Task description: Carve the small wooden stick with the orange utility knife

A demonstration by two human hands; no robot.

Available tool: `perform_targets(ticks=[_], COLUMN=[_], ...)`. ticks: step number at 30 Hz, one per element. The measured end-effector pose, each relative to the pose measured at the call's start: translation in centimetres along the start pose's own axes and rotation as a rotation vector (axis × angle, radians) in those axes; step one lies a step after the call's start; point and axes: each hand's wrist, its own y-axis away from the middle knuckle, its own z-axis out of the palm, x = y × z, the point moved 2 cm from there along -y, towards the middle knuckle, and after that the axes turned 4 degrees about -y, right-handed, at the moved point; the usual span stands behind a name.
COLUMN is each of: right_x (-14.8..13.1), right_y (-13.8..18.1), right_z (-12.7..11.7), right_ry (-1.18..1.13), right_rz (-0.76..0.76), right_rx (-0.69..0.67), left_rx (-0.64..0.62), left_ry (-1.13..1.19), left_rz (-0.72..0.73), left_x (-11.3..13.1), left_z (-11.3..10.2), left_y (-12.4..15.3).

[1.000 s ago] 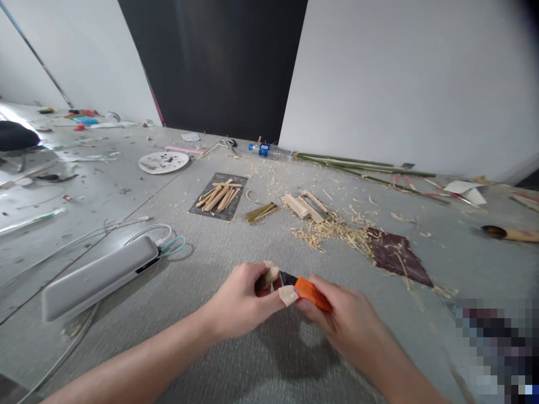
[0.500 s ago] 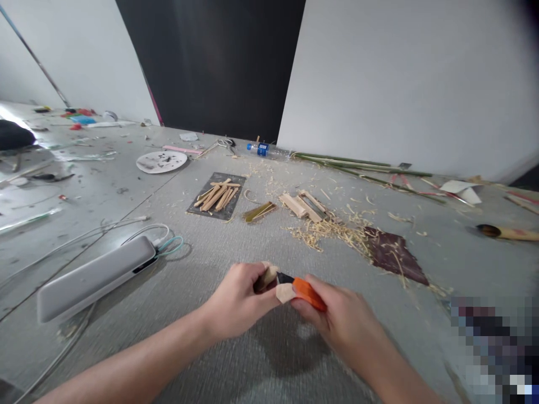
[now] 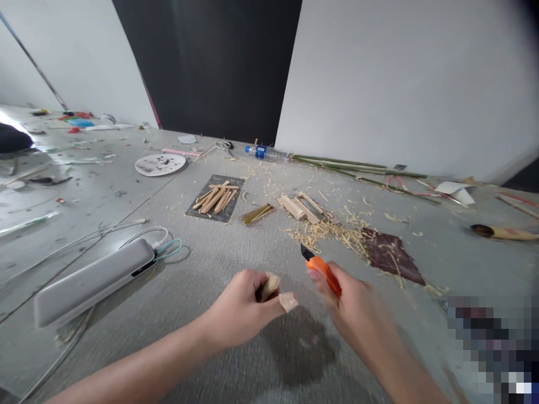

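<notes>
My left hand (image 3: 242, 308) is closed, its fingers curled and its thumb pointing right. A pale tan wrapping (image 3: 288, 302) covers the thumb tip. Another tan piece (image 3: 269, 287) shows at the curled fingers; whether it is a wrapping or something held, I cannot tell. In my right hand (image 3: 351, 297) is an orange utility knife (image 3: 324, 274), its dark blade pointing up and left. The blade is apart from my left hand. Beyond the hands lie a split bamboo piece (image 3: 257, 214) and pale bamboo pieces (image 3: 301, 209).
Thin sticks (image 3: 217, 197) are piled on a dark sheet (image 3: 194, 212). Curly shavings (image 3: 320, 234) reach a maroon sheet (image 3: 389, 252). A grey power bank (image 3: 96, 280) with cables lies left. Farther back are a bottle (image 3: 261, 152), scissors (image 3: 225, 147) and green bamboo stems (image 3: 349, 164).
The knife has come away from the left hand's tan-covered fingertips, moving up and right with my right hand. My left hand stays closed, slightly lower.
</notes>
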Motion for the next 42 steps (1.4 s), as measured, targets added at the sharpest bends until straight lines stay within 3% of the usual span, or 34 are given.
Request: perform_targets(ticks=[9, 13, 29, 39, 42], right_x=[-0.8, -0.9, -1.5, -1.9, -2.0], right_y=[1.2, 1.2, 1.5, 1.7, 1.6], right_z=[1.0, 1.1, 0.9, 0.8, 1.0], right_ry=[-0.172, -0.19, -0.175, -0.024, 0.049], right_rz=[-0.261, -0.33, -0.354, -0.449, -0.416], right_rx=[-0.092, -0.128, -0.243, -0.09, -0.043], left_rx=[-0.08, -0.102, -0.072, -0.021, -0.016], left_ry=[0.139, 0.176, 0.042, -0.009, 0.04], left_rz=[-0.117, -0.099, -0.034, -0.027, -0.052], left_x=[0.3, 0.1, 0.0, 0.2, 0.4], left_z=[-0.8, -0.7, -0.7, -0.8, -0.2], left_y=[-0.1, 0.0, -0.1, 0.2, 0.5])
